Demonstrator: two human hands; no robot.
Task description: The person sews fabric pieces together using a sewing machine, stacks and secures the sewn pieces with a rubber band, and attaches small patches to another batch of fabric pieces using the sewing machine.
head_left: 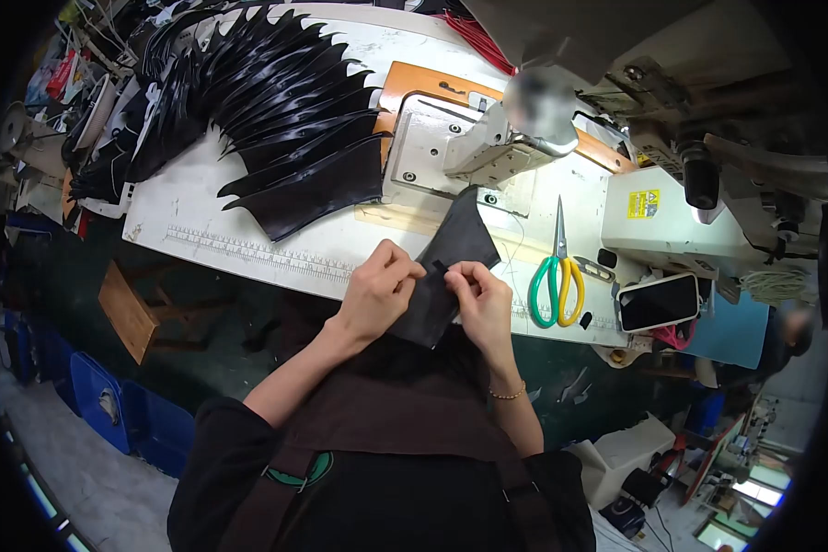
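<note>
A dark, leather-like panel (463, 235) hangs over the front edge of the table, its upper tip near the sewing machine's base. My left hand (377, 290) is closed on its left edge, fingers curled. From the right, my right hand (481, 299) pinches at the panel's surface, thumb against forefinger. Between the two hands lies a small black tab (440, 269) on the panel. Whether my right fingers hold the tab or the panel itself is hard to make out. To the right are scissors (558, 267) with one green and one yellow handle.
A fanned stack of glossy black pieces (285, 110) covers the table's left part. The sewing machine (488, 152) stands ahead on the white table (179, 216). Thread snips (594, 268) and a phone (659, 302) lie at right. A wooden stool (127, 308) stands below left.
</note>
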